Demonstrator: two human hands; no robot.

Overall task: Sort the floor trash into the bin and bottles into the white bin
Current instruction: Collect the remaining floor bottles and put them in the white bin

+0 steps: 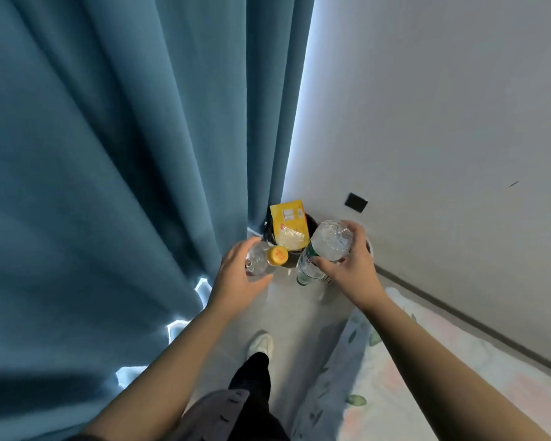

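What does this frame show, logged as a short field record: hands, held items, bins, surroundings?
left hand: grips a small clear bottle, yellow cap
right hand: grips a larger clear bottle, green label
dark bin: in the corner, yellow packet sticking out
white bin: mostly hidden behind the right hand
surroundings: blue curtain on the left, white wall on the right

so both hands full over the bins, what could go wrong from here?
1. The left hand holds the yellow-capped bottle right by the dark bin, where the yellow packet sticks out. Dropped here, it could land with the trash.
2. The white bin is almost wholly hidden behind the right hand and the big bottle, so that drop is close to blind and may miss.
3. The packet stands tall and a passing bottle could knock it out.
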